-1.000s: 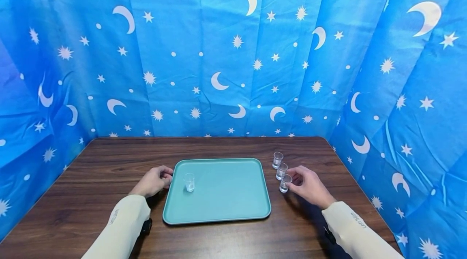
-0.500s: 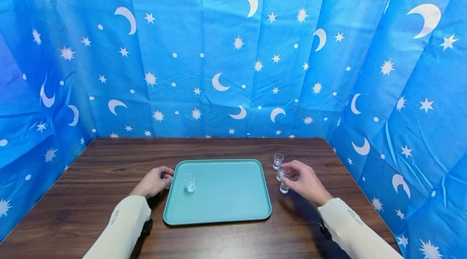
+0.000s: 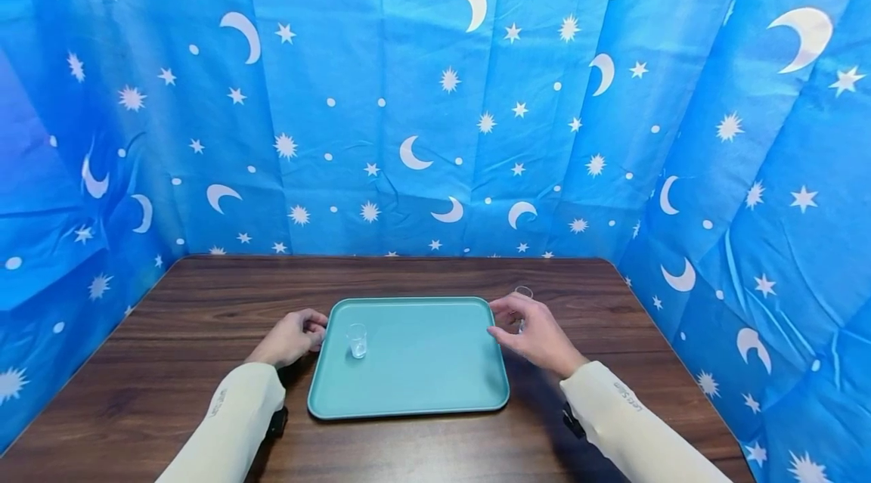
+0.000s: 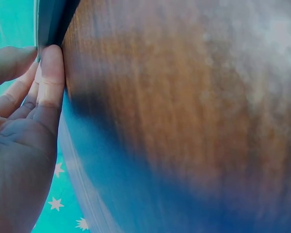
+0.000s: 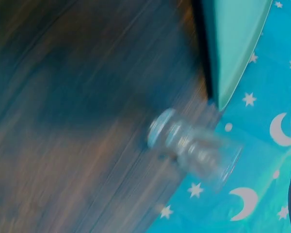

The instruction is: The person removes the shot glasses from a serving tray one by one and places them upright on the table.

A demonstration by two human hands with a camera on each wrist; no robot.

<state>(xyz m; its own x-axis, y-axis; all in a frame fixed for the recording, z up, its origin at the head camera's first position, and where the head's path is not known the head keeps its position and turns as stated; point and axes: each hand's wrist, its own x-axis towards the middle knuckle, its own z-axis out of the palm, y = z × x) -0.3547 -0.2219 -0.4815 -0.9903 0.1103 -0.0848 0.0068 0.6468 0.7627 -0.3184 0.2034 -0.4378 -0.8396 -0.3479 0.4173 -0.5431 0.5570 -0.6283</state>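
Observation:
My left hand [image 3: 291,337] is at the left rim of a pale green tray [image 3: 422,385]. In the left wrist view, thumb and fingertips [image 4: 52,60] pinch the tray's edge [image 4: 51,22]. A small clear shot glass [image 3: 357,341] stands upright toward the tray's left side. My right hand [image 3: 534,335] hovers at the tray's right rim, thumb and fingers apart, nothing seen between them. Behind it shows the rim of another shot glass [image 3: 523,291]; other glasses there are largely hidden by the hand. Blurred shot glasses [image 5: 194,145] overlap in the right wrist view.
The dark wood table [image 3: 224,294] carries the tray and glasses. A blue curtain [image 3: 435,113] with moons and stars hangs close behind it and along both sides.
My right hand has come away from the row of shot glasses and moved left to the tray's right rim. My left hand and the glass on the tray have stayed put.

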